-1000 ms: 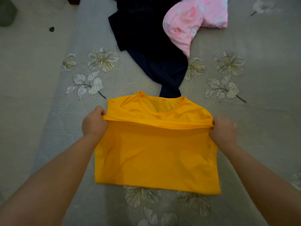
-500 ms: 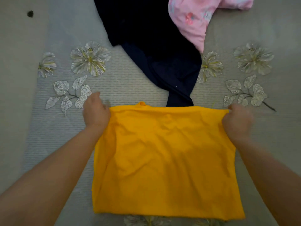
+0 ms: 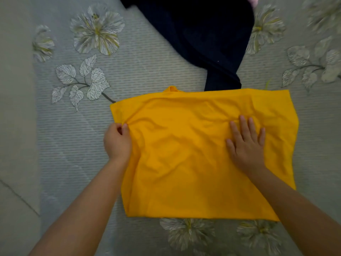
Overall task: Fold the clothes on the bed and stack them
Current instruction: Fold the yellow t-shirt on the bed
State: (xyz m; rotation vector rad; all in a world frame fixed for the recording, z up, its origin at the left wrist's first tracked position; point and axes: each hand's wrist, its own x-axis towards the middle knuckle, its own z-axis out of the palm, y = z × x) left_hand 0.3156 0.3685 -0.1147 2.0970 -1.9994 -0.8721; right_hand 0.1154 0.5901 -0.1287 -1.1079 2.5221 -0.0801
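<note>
A yellow shirt lies folded in half on the bed, a wrinkled rectangle with a bit of collar poking out at its top edge. My left hand pinches the shirt's left edge between thumb and fingers. My right hand lies flat on the shirt's right half, fingers spread and straight, pressing the cloth. A dark navy garment lies crumpled just beyond the shirt, its lower end touching the shirt's top edge. A pink garment shows only as a sliver at the top edge.
The bed cover is grey with a printed flower and leaf pattern. Its left edge runs down the frame, with plain pale floor beyond it.
Both hands have left the shirt's top corners. The right hand opened and now presses flat on the cloth; the left hand moved down to pinch the left edge. The view has tilted downward.
</note>
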